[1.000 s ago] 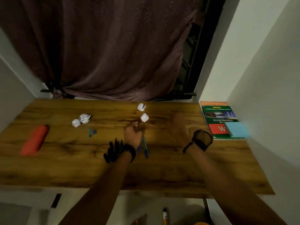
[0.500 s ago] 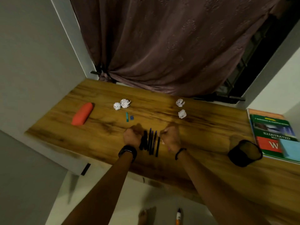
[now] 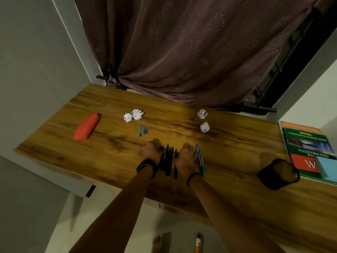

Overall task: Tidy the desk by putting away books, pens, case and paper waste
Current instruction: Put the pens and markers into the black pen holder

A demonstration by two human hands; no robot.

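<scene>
On the wooden desk (image 3: 228, 143) a bundle of dark pens (image 3: 168, 161) lies between my two hands. My left hand (image 3: 150, 152) curls against the bundle from the left, and my right hand (image 3: 185, 159) curls against it from the right. A few blue pens (image 3: 199, 159) lie along the outer side of my right hand. A red case (image 3: 86, 127) rests at the far left. Crumpled paper balls sit in two pairs: one pair (image 3: 133, 115) at the back left and another (image 3: 203, 120) behind my hands. A stack of books (image 3: 308, 145) lies at the right edge.
A black mesh pen holder (image 3: 279, 173) stands right of my hands, beside the books. A teal pen piece (image 3: 140, 130) and a small blue piece (image 3: 145, 131) lie ahead of my left hand. A blue pad (image 3: 328, 168) sits on the books. A marker (image 3: 197, 241) lies on the floor.
The view swung left. My right hand left the mesh holder on the desk and came to the pens. Both hands now close in on the dark pens, with the blue pens showing beside my right hand.
</scene>
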